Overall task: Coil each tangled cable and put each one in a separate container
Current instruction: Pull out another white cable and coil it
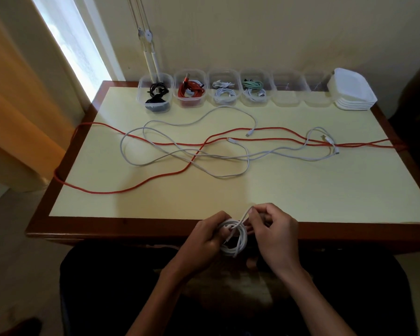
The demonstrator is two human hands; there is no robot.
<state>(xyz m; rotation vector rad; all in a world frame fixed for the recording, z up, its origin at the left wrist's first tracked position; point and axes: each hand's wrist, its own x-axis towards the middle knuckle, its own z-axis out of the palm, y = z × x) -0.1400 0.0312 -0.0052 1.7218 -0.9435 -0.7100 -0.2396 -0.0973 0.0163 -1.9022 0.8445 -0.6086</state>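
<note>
Pale yellow table top with a brown wooden edge (155, 229) sat just past both hands. Left hand (205, 238) gripped the small white coiled cable (235, 241). Right hand (274, 229) pinched its loose end. If that end slipped, the coil could spring open. Farther off, long white cables (187, 151) crossed a long red cable (131, 189); those could knot. Farthest stood two empty clear plastic tubs (287, 92).

Six clear containers (233, 89) are lined along the top of the frame; four are filled, two empty. Two hands are seen, and one stack of white lids (353, 93) at upper right.
</note>
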